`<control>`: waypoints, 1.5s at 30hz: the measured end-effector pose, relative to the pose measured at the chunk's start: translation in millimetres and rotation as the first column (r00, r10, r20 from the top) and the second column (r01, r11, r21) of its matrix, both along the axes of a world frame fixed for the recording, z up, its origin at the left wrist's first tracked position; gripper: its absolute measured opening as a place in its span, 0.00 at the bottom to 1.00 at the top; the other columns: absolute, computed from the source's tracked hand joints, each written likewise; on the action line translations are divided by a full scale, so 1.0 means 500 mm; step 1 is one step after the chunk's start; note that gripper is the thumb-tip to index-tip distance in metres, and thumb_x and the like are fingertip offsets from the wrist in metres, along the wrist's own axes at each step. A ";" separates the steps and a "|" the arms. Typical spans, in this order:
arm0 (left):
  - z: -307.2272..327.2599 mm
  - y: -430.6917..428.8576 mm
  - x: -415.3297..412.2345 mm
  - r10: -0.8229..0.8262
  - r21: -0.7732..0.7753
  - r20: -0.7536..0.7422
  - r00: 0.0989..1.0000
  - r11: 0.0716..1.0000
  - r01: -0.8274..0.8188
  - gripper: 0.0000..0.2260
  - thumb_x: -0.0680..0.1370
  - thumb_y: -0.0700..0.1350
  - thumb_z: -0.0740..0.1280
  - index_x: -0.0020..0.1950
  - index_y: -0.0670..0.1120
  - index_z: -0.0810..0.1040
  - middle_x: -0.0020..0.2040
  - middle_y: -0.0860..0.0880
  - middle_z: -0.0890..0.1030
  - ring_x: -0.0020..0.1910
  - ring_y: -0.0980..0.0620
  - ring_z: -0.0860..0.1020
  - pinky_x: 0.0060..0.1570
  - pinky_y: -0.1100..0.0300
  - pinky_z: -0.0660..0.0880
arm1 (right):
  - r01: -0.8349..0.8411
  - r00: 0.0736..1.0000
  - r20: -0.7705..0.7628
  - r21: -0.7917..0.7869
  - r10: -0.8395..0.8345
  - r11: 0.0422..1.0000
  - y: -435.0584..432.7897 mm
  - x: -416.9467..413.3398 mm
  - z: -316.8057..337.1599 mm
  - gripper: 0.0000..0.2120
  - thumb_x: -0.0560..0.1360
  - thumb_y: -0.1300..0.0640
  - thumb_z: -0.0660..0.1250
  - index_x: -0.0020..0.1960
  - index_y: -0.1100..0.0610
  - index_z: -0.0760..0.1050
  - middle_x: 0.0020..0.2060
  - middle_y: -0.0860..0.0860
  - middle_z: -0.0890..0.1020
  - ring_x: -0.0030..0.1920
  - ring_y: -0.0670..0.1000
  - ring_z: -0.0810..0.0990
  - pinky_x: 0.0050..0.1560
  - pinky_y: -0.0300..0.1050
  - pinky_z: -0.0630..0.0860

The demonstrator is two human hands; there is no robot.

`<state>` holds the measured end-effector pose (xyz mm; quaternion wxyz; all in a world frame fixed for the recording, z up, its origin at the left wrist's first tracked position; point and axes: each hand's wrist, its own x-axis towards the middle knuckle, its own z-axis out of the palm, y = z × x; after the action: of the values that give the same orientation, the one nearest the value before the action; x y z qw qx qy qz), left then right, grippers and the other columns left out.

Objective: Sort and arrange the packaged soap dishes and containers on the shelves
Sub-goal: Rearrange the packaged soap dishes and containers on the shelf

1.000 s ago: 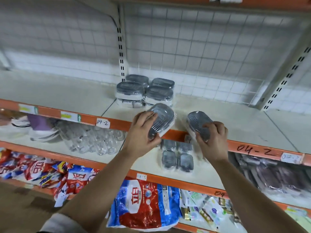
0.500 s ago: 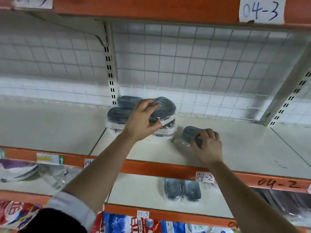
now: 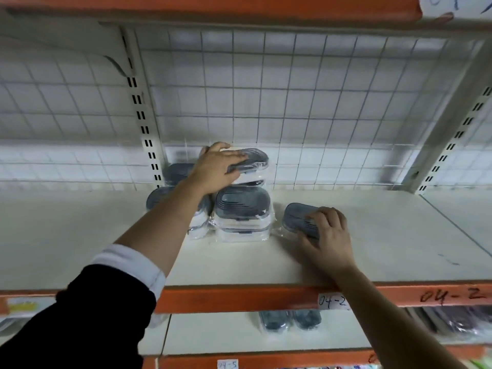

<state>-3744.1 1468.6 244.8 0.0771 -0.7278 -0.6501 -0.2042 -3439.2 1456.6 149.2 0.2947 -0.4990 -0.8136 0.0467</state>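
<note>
White shelf (image 3: 372,251) backed by wire grid (image 3: 319,102) carries stacked soap dishes (image 3: 239,227). One left hand (image 3: 215,169) grips a wrapped dish (image 3: 254,158) atop the rear stack (image 3: 253,182), likely squaring it; the right hand (image 3: 327,235) clasps a second dish (image 3: 295,213) lying just beside the front stack (image 3: 242,205), probably extending the row.

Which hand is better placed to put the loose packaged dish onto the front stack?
Right, probably: the right hand grips the loose dish, which lies just beside the front stack; the left hand holds the top dish farther back.
</note>
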 end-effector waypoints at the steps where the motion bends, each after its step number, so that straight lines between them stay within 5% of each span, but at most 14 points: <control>1: -0.001 0.004 -0.003 0.014 0.005 -0.003 1.000 1.000 -0.014 0.21 0.79 0.47 0.64 0.72 0.53 0.71 0.71 0.56 0.72 0.69 0.49 0.65 0.63 0.53 0.59 | 0.003 1.000 -0.012 -0.017 -0.003 1.000 0.000 0.000 0.001 0.22 0.71 0.48 0.73 0.60 0.57 0.76 0.64 0.59 0.72 0.67 0.61 0.64 0.65 0.62 0.68; 5: -0.010 0.004 -0.009 -0.038 -0.004 0.041 0.998 0.999 0.038 0.20 0.80 0.42 0.62 0.73 0.49 0.70 0.71 0.52 0.72 0.66 0.48 0.69 0.66 0.54 0.64 | -0.021 0.998 -0.067 -0.028 0.019 0.999 0.003 0.003 -0.004 0.20 0.71 0.49 0.74 0.59 0.55 0.76 0.65 0.60 0.71 0.69 0.57 0.61 0.72 0.60 0.62; 14: -0.023 -0.020 0.008 -0.113 0.031 0.102 0.988 0.993 0.110 0.20 0.79 0.32 0.60 0.71 0.44 0.72 0.71 0.49 0.73 0.72 0.49 0.67 0.74 0.60 0.56 | 0.052 0.995 -0.084 -0.052 -0.056 0.997 0.002 0.000 -0.006 0.19 0.69 0.49 0.75 0.57 0.53 0.78 0.63 0.55 0.73 0.61 0.62 0.67 0.60 0.51 0.67; 22: -0.017 -0.039 0.049 0.094 -0.043 0.051 0.994 0.995 -0.092 0.20 0.84 0.46 0.56 0.76 0.48 0.64 0.76 0.47 0.65 0.76 0.49 0.60 0.73 0.55 0.59 | 0.098 0.988 -0.114 -0.053 -0.104 0.994 0.001 0.005 -0.003 0.18 0.70 0.50 0.75 0.57 0.55 0.79 0.61 0.56 0.75 0.60 0.64 0.68 0.59 0.51 0.67; 28: -0.071 -0.200 0.063 0.121 0.342 0.109 0.987 0.927 -0.152 0.14 0.79 0.45 0.63 0.61 0.42 0.80 0.57 0.43 0.79 0.56 0.42 0.77 0.56 0.47 0.74 | 0.146 0.945 -0.295 -0.013 -0.143 0.989 -0.007 0.011 0.019 0.14 0.73 0.50 0.72 0.56 0.54 0.78 0.59 0.56 0.75 0.61 0.62 0.71 0.62 0.47 0.59; 33: -0.153 -0.294 0.075 0.179 0.372 0.065 0.982 0.908 -0.190 0.14 0.77 0.50 0.60 0.48 0.44 0.81 0.46 0.46 0.78 0.46 0.45 0.76 0.48 0.51 0.73 | -0.009 0.934 -0.353 0.145 0.061 0.989 -0.039 -0.054 0.081 0.21 0.72 0.42 0.63 0.57 0.55 0.77 0.59 0.55 0.76 0.64 0.57 0.70 0.64 0.46 0.59; 38: -0.187 -0.311 0.080 0.164 0.422 0.055 0.985 0.890 -0.172 0.09 0.76 0.47 0.63 0.44 0.46 0.81 0.42 0.49 0.79 0.41 0.48 0.76 0.43 0.53 0.71 | -0.236 0.924 -0.249 0.223 0.289 0.946 -0.062 -0.150 0.135 0.21 0.74 0.41 0.65 0.59 0.54 0.76 0.61 0.52 0.74 0.63 0.57 0.69 0.65 0.37 0.57; 42: -0.189 -0.313 0.080 0.157 0.385 0.026 0.987 0.910 -0.155 0.08 0.76 0.47 0.63 0.44 0.46 0.80 0.42 0.49 0.79 0.40 0.48 0.77 0.44 0.54 0.70 | -0.316 0.941 -0.067 0.169 0.331 0.934 -0.064 -0.210 0.139 0.20 0.74 0.43 0.69 0.61 0.53 0.74 0.61 0.51 0.75 0.65 0.59 0.67 0.64 0.52 0.68; 45: -0.187 -0.313 0.081 0.155 0.362 0.027 0.988 0.919 -0.154 0.08 0.76 0.47 0.62 0.44 0.46 0.80 0.42 0.49 0.79 0.40 0.48 0.78 0.45 0.55 0.70 | -0.260 0.965 -0.024 0.059 0.262 0.964 -0.049 -0.237 0.143 0.20 0.75 0.43 0.68 0.61 0.53 0.73 0.63 0.51 0.76 0.71 0.60 0.64 0.67 0.56 0.68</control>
<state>-3703.7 1312.1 151.4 0.2268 -0.6478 -0.6563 -0.3134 -3557.8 1432.1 220.4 0.3125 -0.3783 -0.8685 0.0706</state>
